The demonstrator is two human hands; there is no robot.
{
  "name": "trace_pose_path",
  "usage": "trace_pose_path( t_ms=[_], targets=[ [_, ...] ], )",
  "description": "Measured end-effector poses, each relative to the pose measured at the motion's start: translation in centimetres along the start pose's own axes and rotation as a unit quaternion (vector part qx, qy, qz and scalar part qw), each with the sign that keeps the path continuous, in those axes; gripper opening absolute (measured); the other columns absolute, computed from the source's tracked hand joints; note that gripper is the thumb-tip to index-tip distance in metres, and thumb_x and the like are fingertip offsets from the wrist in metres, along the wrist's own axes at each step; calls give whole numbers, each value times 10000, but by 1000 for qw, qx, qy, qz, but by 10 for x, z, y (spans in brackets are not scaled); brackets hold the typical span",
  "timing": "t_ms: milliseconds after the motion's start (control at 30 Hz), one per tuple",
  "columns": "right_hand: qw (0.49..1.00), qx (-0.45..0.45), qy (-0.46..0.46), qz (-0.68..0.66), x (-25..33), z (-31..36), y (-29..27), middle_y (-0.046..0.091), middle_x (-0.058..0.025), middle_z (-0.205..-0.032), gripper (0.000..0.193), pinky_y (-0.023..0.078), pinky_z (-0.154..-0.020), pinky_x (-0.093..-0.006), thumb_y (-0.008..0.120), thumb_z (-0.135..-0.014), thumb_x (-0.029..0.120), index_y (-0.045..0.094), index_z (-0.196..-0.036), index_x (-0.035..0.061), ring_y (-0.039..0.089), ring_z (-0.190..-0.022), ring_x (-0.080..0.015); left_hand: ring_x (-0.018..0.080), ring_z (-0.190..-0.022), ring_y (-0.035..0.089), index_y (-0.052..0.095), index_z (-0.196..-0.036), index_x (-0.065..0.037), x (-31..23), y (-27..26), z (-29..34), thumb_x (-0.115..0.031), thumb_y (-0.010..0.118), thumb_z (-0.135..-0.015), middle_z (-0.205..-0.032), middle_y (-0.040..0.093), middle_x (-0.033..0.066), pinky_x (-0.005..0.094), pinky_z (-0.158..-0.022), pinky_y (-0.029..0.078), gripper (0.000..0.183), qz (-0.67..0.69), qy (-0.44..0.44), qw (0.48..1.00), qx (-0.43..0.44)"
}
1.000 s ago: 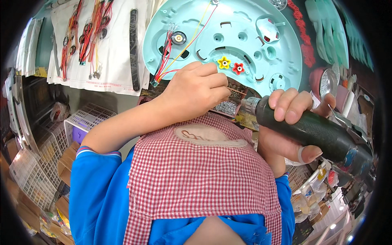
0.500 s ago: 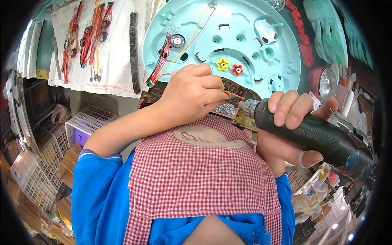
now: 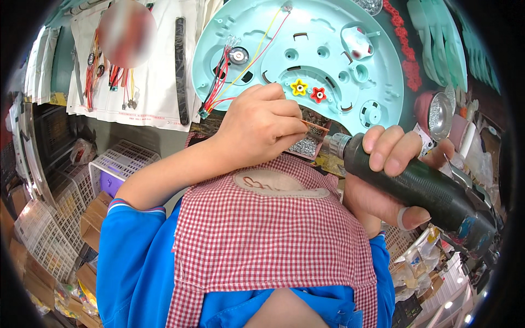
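Note:
A thin orange-brown stick (image 3: 316,126) is pinched in the closed fingers of my left hand (image 3: 260,123), its free end pointing right. My right hand (image 3: 383,164) wraps around a dark electric screwdriver (image 3: 404,188). The metal chuck (image 3: 336,145) points left, just below and right of the stick's end. Beyond both hands lies a rounded turquoise plastic shell (image 3: 328,35), inner side up. A yellow star (image 3: 298,87) and a red star (image 3: 318,95) sit near its inward-curved front edge. On its left are a round speaker (image 3: 238,56), wires and a small circuit board (image 3: 204,112).
A small tray of screws (image 3: 306,146) is below my left fingers. Wired parts and a black strip (image 3: 181,71) lie on white sheeting (image 3: 156,104) at left. A metal bowl (image 3: 439,115) stands at right, near stacked turquoise parts (image 3: 437,44). A white crate (image 3: 123,156) is lower left.
The screwdriver has shifted slightly right and down, widening the gap between its chuck and the stick. My left hand has barely moved. A blurred patch now covers some wired parts.

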State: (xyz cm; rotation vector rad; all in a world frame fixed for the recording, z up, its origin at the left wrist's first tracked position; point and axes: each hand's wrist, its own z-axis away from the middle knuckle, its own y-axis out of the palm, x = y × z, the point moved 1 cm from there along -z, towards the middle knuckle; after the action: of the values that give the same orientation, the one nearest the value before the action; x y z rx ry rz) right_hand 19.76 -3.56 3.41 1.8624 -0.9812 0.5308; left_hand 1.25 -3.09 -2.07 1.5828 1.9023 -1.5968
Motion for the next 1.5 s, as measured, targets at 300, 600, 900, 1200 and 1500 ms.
trace_pose_path(
  t_ms=[300, 600, 900, 1200, 1500],
  targets=[
    [1000, 15, -3, 9, -4, 0, -3, 588, -116, -858, 994, 481, -696, -401, 664, -818, 620, 170, -1501, 93, 577, -701, -222, 186, -710, 554, 720, -771, -111, -1, 0, -10, -96, 763, -647, -765, 623, -33, 323, -636, 459, 132, -5, -5, 998, 67],
    [994, 14, 93, 54, 8, -8, -14, 571, -99, -925, 1012, 482, -730, -379, 714, -761, 621, 244, -1485, 93, 590, -746, -212, 186, -678, 575, 725, -780, -103, 2, 3, -20, -92, 770, -652, -726, 624, -7, 322, -606, 466, 137, 21, 27, 999, 31],
    [930, -36, 310, 196, 6, -3, -25, 470, -236, -1360, 935, 518, -637, -256, 796, -688, 396, 392, -1375, -93, 641, -765, -188, 173, -630, 580, 726, -859, -43, 8, -17, -61, -86, 732, -807, -723, 613, 48, 294, -564, 439, 68, 177, -66, 981, 42],
    [908, -43, 329, 257, 12, -3, -24, 487, -198, -1347, 926, 489, -667, -245, 785, -668, 453, 448, -1346, -81, 642, -747, -154, 177, -738, 618, 663, -776, -48, 10, -24, -66, -89, 805, -653, -799, 643, 22, 299, -612, 482, 192, 25, 92, 993, -74],
    [928, -51, 269, 253, 19, -9, -31, 528, -270, -1293, 967, 500, -643, -219, 778, -727, 401, 322, -1418, -96, 642, -736, -162, 247, -805, 613, 648, -665, -57, 35, -9, -65, -66, 742, -644, -741, 629, 47, 379, -706, 519, 97, -107, -40, 975, 192]
  ],
)
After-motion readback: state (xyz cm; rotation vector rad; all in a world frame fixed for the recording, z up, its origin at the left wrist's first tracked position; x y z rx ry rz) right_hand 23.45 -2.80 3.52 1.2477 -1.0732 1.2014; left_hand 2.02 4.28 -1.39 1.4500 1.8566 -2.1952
